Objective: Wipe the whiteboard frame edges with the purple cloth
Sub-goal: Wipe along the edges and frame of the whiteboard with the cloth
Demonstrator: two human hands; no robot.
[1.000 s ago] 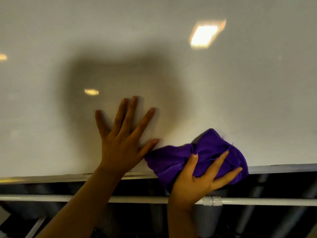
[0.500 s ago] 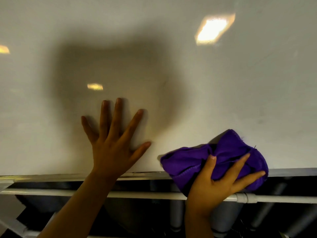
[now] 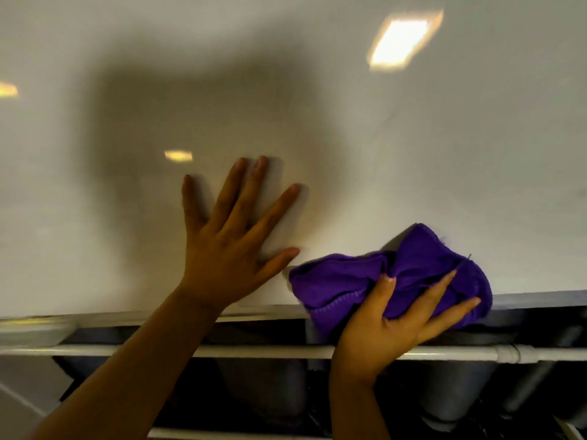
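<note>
We have our left hand (image 3: 227, 249) laid flat against the whiteboard (image 3: 413, 160), fingers spread wide and pointing up, gripping nothing, with the thumb reaching out to the right and stopping just short of the purple cloth (image 3: 374, 281). Our right hand (image 3: 394, 322) presses that cloth against the lower edge of the board, the fingers fanned over the bunched fabric and curled loosely around its underside, so the hand is holding the cloth rather than resting bare on the board. The cloth is crumpled into a wide, puffy bundle that covers part of the white surface above and hangs over the bottom frame edge (image 3: 540, 298), a pale grey strip that runs across the view from left to right. To the left of the cloth the same strip passes under our left wrist and looks brighter there. Below the frame a white rail (image 3: 254, 350) runs parallel to it, crossed by both forearms, with a small joint or collar on it at the right. Under the rail the space is dark, with several grey rounded shapes that we cannot identify. On the board itself we see a broad soft shadow above our left hand and a few bright reflections of lights (image 3: 403, 41), the largest up at the right. The fingers of our left hand look slightly blurred.
</note>
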